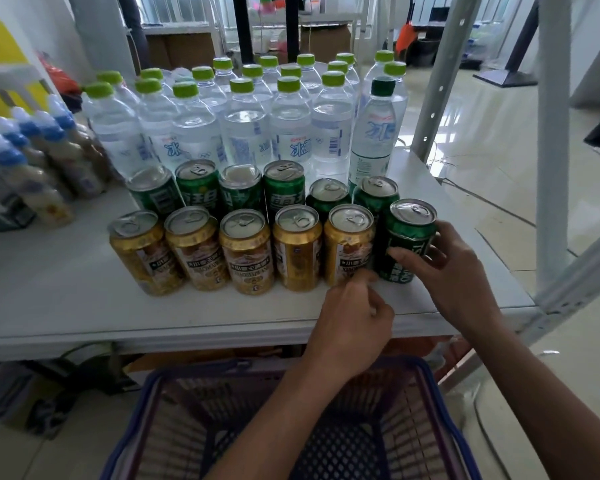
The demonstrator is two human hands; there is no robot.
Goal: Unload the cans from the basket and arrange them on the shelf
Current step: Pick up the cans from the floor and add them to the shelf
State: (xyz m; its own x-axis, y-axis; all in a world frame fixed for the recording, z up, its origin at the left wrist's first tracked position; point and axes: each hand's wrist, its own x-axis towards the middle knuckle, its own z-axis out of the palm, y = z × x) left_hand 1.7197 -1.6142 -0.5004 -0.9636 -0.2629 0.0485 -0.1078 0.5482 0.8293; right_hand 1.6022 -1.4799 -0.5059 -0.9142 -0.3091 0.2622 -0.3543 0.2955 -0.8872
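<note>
1. I see clear water bottles (pixel 243 133) with light green caps crowding the back of the white shelf (pixel 66 292), and bottles with blue caps (pixel 32 161) at the far left.
2. A row of green cans (pixel 201 188) stands ahead of the water bottles; five gold cans (pixel 246 251) stand in the front row, sides nearly touching.
3. My right hand (pixel 454 271) wraps a green can (pixel 407 240) at the right end of the gold row, thumb across its label.
4. That can stands upright on the shelf, pull-tab top upward, just beside the last gold can.
5. My left hand (pixel 354 323) is loosely curled, holding nothing, fingertips near that gold can's base.
6. The blue-rimmed basket (pixel 174 393) sits below the shelf edge.
</note>
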